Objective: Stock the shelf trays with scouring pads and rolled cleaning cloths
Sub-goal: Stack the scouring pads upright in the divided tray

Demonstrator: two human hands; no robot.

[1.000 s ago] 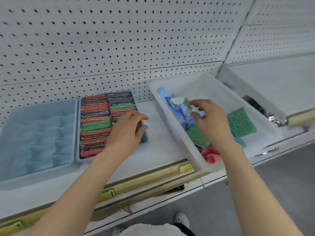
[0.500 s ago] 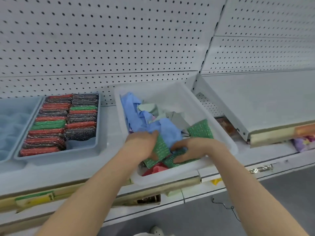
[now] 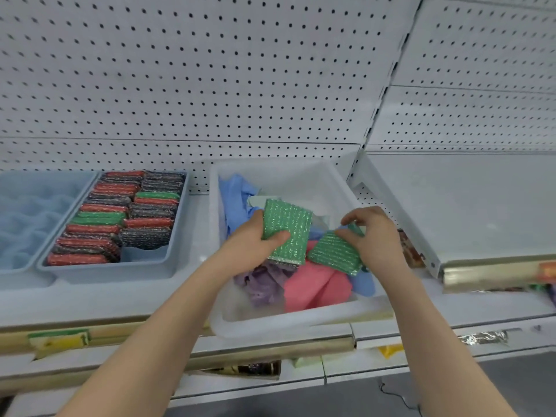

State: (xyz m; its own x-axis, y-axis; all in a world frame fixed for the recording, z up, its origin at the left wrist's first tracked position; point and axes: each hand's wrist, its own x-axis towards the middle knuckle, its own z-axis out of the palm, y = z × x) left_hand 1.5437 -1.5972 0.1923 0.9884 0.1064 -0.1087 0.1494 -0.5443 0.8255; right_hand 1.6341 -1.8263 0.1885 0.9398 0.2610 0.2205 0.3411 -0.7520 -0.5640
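Observation:
A white bin [image 3: 288, 322] on the shelf holds blue, purple and pink cloths [image 3: 313, 284] and green scouring pads. My left hand [image 3: 252, 245] grips one green scouring pad [image 3: 285, 224], lifted upright over the bin. My right hand [image 3: 373, 236] pinches a second green pad [image 3: 334, 254] that lies tilted on the cloths. To the left, a grey-blue tray [image 3: 177, 236] is nearly filled with red, green and dark pads standing in two rows; its front right corner has a gap.
A second blue tray [image 3: 27, 218] of rolled blue cloths sits at far left. White pegboard [image 3: 210, 85] backs the shelf. A tilted white shelf panel [image 3: 469, 206] lies to the right of the bin. Price strips run along the shelf's front edge [image 3: 270, 350].
My left hand came from the pad tray to the bin and has raised a green pad. My right hand has taken hold of another green pad. The view shifted right.

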